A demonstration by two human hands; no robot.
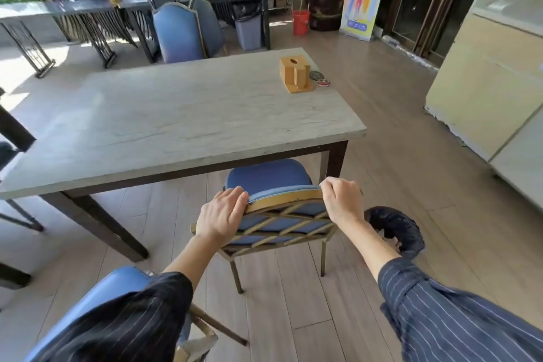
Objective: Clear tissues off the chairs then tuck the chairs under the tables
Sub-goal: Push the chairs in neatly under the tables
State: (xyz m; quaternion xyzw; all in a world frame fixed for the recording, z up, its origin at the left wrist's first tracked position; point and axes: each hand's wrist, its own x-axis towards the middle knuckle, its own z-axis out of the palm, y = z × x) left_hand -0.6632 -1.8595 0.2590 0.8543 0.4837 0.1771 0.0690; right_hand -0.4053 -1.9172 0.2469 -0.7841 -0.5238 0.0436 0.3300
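A blue padded chair (269,178) with a gold lattice back stands at the near edge of the grey stone-top table (176,114), its seat partly under the tabletop. My left hand (223,214) grips the left end of the chair's top rail. My right hand (342,200) grips the right end of the same rail. No tissue shows on the seat. A second blue chair (97,297) stands close at my lower left, partly hidden by my sleeve. A third blue chair (179,34) stands at the table's far side.
A wooden tissue holder (295,73) and two small round coasters (320,79) sit near the table's far right corner. A dark curved object (399,229) lies on the floor right of the chair. A cream counter (493,82) stands to the right, a red bucket (301,22) beyond.
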